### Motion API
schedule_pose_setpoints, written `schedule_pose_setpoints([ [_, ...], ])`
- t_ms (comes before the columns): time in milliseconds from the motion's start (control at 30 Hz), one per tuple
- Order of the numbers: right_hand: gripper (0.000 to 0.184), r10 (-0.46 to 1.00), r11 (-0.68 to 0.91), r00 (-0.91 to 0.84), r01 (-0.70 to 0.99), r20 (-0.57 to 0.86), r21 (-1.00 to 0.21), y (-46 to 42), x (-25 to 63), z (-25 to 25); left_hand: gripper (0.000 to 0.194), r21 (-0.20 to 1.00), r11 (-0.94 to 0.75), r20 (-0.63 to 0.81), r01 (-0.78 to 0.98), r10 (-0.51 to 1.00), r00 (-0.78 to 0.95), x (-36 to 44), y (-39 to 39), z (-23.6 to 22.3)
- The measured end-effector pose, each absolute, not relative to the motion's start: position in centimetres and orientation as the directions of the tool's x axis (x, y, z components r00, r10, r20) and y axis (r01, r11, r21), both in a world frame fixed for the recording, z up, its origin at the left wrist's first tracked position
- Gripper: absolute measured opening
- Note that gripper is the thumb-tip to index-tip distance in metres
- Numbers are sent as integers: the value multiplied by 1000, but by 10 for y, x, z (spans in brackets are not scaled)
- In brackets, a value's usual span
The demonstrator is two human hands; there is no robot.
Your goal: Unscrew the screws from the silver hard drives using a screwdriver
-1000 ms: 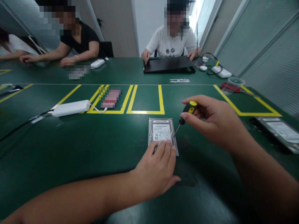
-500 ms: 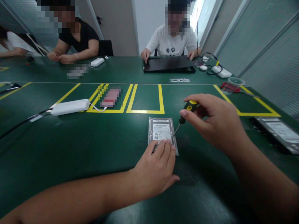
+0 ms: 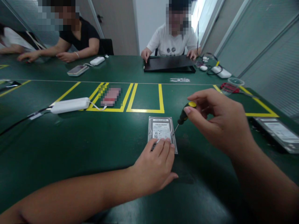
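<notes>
A silver hard drive (image 3: 161, 129) with a white label lies flat on the green table (image 3: 93, 146) in front of me. My left hand (image 3: 154, 169) rests on its near end, fingers stretched out flat and pressing down on it. My right hand (image 3: 217, 119) pinches a small screwdriver (image 3: 183, 116) with a black and yellow handle. Its thin tip touches the drive's right edge.
Yellow tape boxes (image 3: 144, 98) mark the table beyond the drive. A white power strip (image 3: 70, 105) lies at the left, another drive (image 3: 277, 130) at the right. Two people sit across the table, one behind a black laptop (image 3: 168, 64). A clear cup and red tool (image 3: 230, 87) sit far right.
My right hand has turned slightly on the screwdriver handle. The person at the far left has shifted their arms. The drive and my left hand stay put.
</notes>
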State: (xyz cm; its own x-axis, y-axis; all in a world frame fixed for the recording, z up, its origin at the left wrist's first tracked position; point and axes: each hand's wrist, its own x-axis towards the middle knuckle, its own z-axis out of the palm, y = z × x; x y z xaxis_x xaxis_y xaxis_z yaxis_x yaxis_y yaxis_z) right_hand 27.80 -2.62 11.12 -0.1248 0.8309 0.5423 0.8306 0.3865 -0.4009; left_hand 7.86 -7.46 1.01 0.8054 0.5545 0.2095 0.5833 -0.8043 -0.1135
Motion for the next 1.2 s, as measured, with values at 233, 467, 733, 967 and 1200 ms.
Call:
schedule_pose_setpoints([
  [233, 19, 838, 400, -167, 836, 520, -376, -31, 276, 115, 76, -91, -806, 203, 585, 560, 803, 77, -74, 9],
  [467, 17, 809, 411, -165, 845, 564, -342, -31, 275, 114, 74, -77, -807, 192, 585, 564, 803, 76, -74, 11],
  [733, 10, 787, 419, -168, 852, 593, -314, -34, 276, 117, 75, -81, -810, 208, 580, 556, 805, 76, -74, 8],
  [967, 9, 712, 503, -231, 827, 663, -251, -29, 276, 112, 74, -78, -814, 216, 576, 550, 806, 75, -73, 7],
  [1200, 11, 741, 468, -205, 841, 640, -272, -32, 275, 113, 75, -69, -813, 214, 578, 554, 805, 74, -74, 6],
])
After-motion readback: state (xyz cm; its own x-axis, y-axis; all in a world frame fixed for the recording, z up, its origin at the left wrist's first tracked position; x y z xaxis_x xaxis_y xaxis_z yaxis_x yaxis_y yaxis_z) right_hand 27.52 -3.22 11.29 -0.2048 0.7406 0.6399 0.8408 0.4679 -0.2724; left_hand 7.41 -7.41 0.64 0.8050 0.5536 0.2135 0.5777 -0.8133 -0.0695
